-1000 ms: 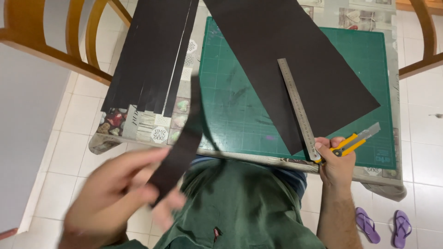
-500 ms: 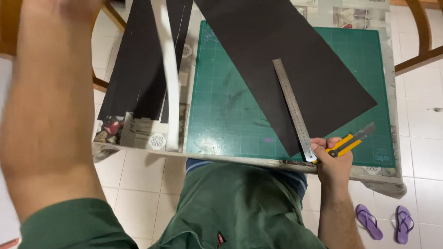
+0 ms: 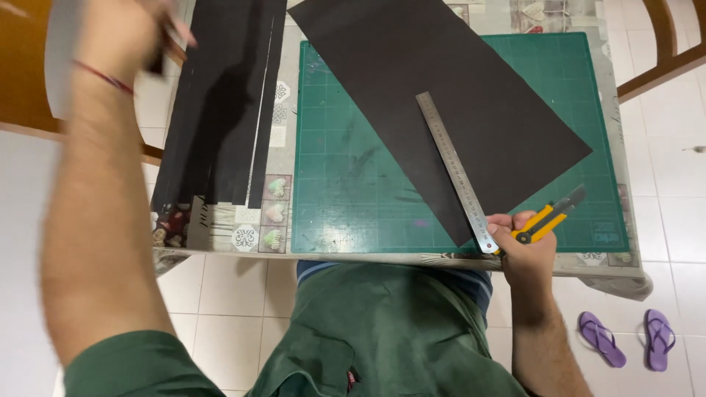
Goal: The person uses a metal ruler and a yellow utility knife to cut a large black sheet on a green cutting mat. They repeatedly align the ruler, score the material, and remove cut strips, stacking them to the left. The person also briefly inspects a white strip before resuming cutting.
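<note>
Setting a cut strip on the pile

My left hand [image 3: 136,33] pinches a black strip [image 3: 158,62] above the strip pile [image 3: 220,103]; I should lay it flush. My right hand [image 3: 526,246] grips the yellow knife [image 3: 548,219] beside the steel ruler [image 3: 456,173].

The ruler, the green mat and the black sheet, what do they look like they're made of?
Ruler: likely steel, a thin grey strip with a dull metallic sheen and fine graduations.
Green mat: probably a vinyl or rubber cutting mat, matte, gridded, scuffed with pale marks.
Black sheet: seems paper or thin card, flat, matte, with clean straight edges.
</note>
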